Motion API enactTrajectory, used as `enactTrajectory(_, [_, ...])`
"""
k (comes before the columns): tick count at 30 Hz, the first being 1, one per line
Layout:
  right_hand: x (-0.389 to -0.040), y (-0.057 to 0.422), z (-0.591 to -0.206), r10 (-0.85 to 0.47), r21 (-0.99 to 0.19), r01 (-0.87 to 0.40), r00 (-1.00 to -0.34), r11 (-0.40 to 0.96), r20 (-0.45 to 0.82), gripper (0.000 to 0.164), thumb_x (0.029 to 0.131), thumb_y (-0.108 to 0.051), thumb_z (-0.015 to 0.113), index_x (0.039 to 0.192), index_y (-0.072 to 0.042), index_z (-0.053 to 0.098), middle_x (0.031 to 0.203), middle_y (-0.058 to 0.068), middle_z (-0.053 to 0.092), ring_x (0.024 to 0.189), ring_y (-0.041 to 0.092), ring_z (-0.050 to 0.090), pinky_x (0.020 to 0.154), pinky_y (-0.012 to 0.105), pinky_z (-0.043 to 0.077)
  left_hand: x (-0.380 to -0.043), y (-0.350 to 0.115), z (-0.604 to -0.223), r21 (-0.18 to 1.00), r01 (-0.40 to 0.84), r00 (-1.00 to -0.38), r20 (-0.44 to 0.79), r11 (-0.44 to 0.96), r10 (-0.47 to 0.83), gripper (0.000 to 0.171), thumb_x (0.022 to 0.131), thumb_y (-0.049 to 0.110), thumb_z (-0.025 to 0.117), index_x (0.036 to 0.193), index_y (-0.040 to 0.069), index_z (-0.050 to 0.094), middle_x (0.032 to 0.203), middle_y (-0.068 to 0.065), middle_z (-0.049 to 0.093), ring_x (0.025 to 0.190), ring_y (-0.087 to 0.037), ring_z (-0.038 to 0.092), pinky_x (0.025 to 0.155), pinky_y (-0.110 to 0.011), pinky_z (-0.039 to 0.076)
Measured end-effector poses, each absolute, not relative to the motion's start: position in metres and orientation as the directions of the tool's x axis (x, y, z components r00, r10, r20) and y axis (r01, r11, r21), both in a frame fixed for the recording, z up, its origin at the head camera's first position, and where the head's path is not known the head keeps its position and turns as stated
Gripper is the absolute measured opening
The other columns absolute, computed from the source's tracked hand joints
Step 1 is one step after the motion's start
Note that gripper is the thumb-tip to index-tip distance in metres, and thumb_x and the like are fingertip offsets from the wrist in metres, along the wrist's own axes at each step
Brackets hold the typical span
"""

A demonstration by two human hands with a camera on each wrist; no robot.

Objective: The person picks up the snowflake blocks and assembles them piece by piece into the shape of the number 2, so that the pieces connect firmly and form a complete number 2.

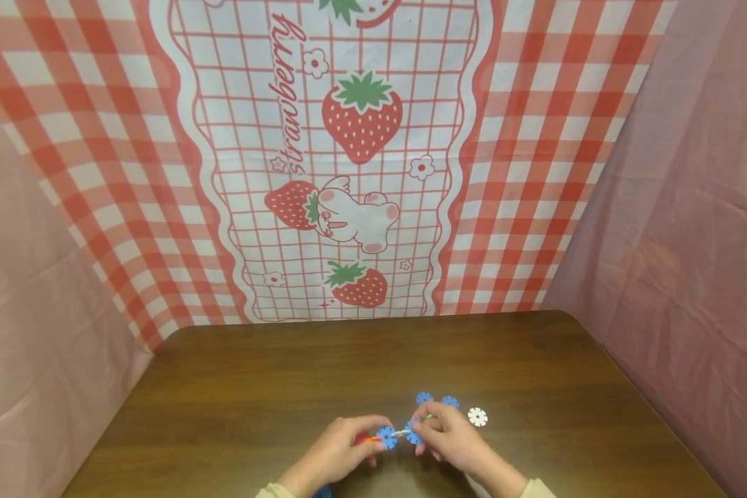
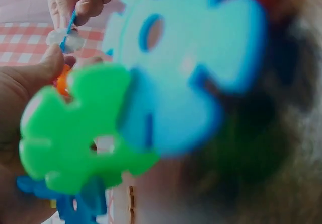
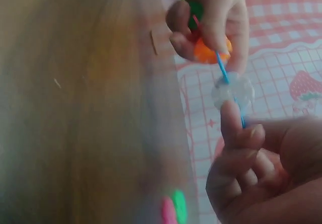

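Note:
A chain of notched plastic flower discs joined edge to edge stretches between both hands above the table. My left hand [image 1: 339,448] grips its left part, around an orange disc [image 3: 206,53] and beside a blue disc [image 1: 386,437]. Past that blue disc comes a whitish disc [image 3: 234,90], slotted to it. At the chain's other end, my right hand [image 1: 453,434] pinches another blue disc [image 1: 413,432], mostly covered by fingertips in the right wrist view. More of the chain, a green disc [image 2: 75,128] and a large blue disc [image 2: 176,98], looms close in the left wrist view.
Two loose blue discs, one [image 1: 424,398] left of the other [image 1: 450,402], lie just beyond the right hand, with a white disc [image 1: 477,416] to their right. The brown wooden table [image 1: 255,373] ends at a checked strawberry cloth [image 1: 523,173]. Pink curtains [image 1: 691,242] hang at both sides.

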State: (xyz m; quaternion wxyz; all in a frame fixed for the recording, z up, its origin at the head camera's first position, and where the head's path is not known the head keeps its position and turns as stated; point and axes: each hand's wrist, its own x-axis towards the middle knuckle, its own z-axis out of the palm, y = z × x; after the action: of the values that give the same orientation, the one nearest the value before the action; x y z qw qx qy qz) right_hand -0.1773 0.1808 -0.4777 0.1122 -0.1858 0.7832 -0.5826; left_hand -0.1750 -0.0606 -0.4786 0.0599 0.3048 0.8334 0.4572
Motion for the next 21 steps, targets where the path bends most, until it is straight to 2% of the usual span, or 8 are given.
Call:
enactTrajectory(3, [-0.174, 0.175, -0.479, -0.403, -0.966, -0.124, -0.915, 0.226, 0.023, 0.014, 0.096, -0.013, 0.061, 0.097, 0.0, 0.057, 0.064, 0.005, 0.064, 0.047, 0.004, 0.046, 0.043, 0.014, 0.038, -0.175, -0.062, -0.479, 0.807, 0.452, -0.8, 0.178, 0.379, 0.573, 0.026, 0.092, 0.017, 0.065, 0.116, 0.009, 0.067, 0.072, 0.004, 0.068, 0.06, -0.002, 0.061, 0.061, -0.018, 0.048])
enactTrajectory(8, [-0.171, 0.165, -0.478, -0.362, -0.957, -0.153, -0.93, 0.246, 0.056, 0.013, 0.096, -0.011, 0.06, 0.095, 0.0, 0.056, 0.062, 0.004, 0.063, 0.045, 0.005, 0.048, 0.042, 0.015, 0.039, -0.173, -0.066, -0.48, 0.823, 0.45, -0.794, 0.192, 0.346, 0.577, 0.026, 0.092, 0.012, 0.064, 0.118, 0.006, 0.066, 0.082, -0.001, 0.07, 0.062, -0.002, 0.061, 0.064, -0.019, 0.05])
enactTrajectory(12, [-0.17, 0.162, -0.479, -0.328, -0.944, -0.162, -0.942, 0.288, 0.062, 0.01, 0.095, -0.009, 0.06, 0.094, 0.0, 0.056, 0.06, 0.003, 0.062, 0.044, 0.006, 0.048, 0.041, 0.017, 0.039, -0.173, -0.067, -0.482, 0.816, 0.465, -0.788, 0.203, 0.344, 0.581, 0.026, 0.093, 0.013, 0.064, 0.118, 0.007, 0.065, 0.079, 0.001, 0.069, 0.062, -0.001, 0.061, 0.066, -0.02, 0.049])
enactTrajectory(16, [-0.171, 0.164, -0.481, -0.333, -0.949, -0.157, -0.941, 0.274, 0.06, 0.01, 0.096, -0.009, 0.059, 0.095, 0.001, 0.056, 0.061, 0.004, 0.063, 0.044, 0.006, 0.047, 0.04, 0.017, 0.039, -0.174, -0.066, -0.484, 0.806, 0.478, -0.786, 0.216, 0.349, 0.579, 0.025, 0.093, 0.015, 0.064, 0.117, 0.008, 0.065, 0.077, 0.001, 0.069, 0.062, -0.001, 0.061, 0.066, -0.02, 0.049])
enactTrajectory(21, [-0.175, 0.175, -0.48, -0.358, -0.921, -0.217, -0.929, 0.323, 0.093, 0.025, 0.1, -0.021, 0.055, 0.107, 0.002, 0.06, 0.068, 0.008, 0.068, 0.042, 0.006, 0.05, 0.039, 0.021, 0.043, -0.177, -0.064, -0.484, 0.802, 0.473, -0.799, 0.216, 0.365, 0.561, 0.026, 0.092, 0.019, 0.065, 0.116, 0.01, 0.066, 0.07, 0.005, 0.067, 0.062, -0.002, 0.061, 0.068, -0.021, 0.049])
